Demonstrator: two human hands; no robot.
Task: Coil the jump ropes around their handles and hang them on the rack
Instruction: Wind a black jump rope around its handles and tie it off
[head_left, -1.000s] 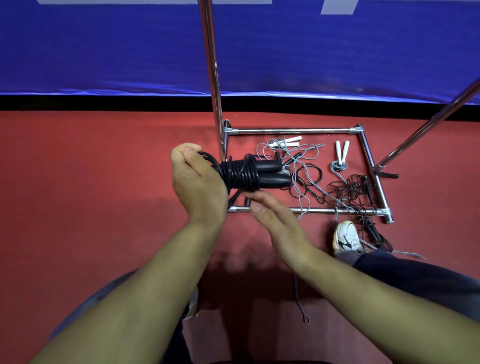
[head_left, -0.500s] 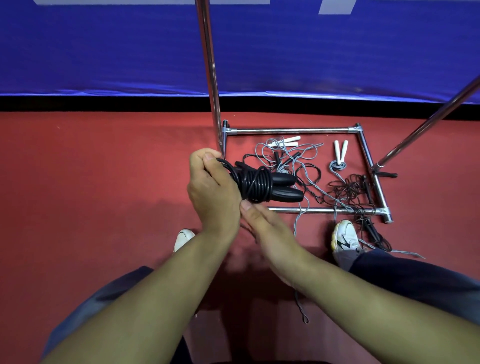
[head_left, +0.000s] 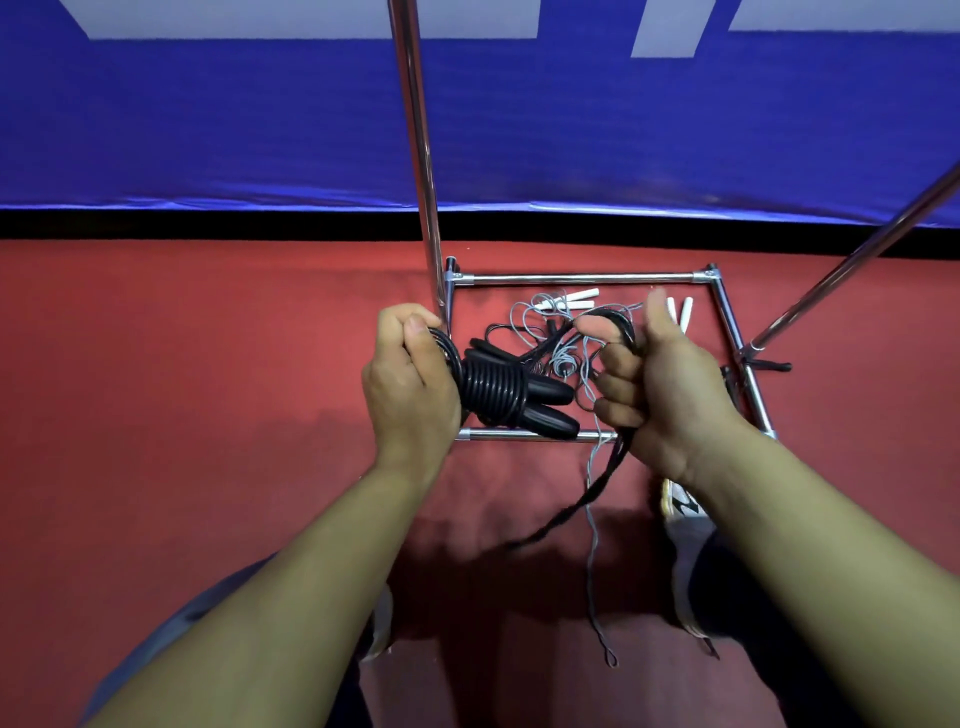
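My left hand (head_left: 410, 384) grips a black jump rope (head_left: 498, 395) by its two handles, with the cord coiled in several turns around them. To the right, my right hand (head_left: 660, 384) grips the loose end of that black cord (head_left: 576, 512), thumb raised; the cord runs from the coil up over my fingers and its tail hangs down toward the floor. Behind my hands, inside the chrome rack base (head_left: 576, 279), lie tangled grey and black ropes with white handles (head_left: 571, 299).
The rack's chrome upright (head_left: 415, 156) rises just left of centre and a slanted chrome bar (head_left: 852, 260) crosses at right. A blue banner hangs behind on the wall above red floor. My white shoe (head_left: 680, 506) stands by the base. A grey cord (head_left: 595, 571) trails between my legs.
My right hand moved from under the coil out to the right and closed around the loose cord, pulling it taut. My left hand with the coiled handles stayed near the upright.
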